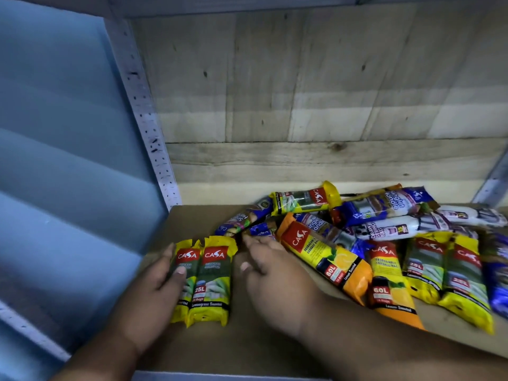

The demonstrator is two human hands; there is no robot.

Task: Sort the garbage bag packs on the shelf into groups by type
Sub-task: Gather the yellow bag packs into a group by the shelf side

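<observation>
left hand (162, 281) holding yellow pack (183, 281) (apparently), right hand (270, 270) open

A plank wall (302, 78) of pale, knotty wood closes the far side, its boards upright above and level lower down. On the left a perforated metal post (145, 116) leans up and away. Left of the post hangs a blue corrugated sheet (55, 133). Another post (492, 185) shows far right.
</observation>
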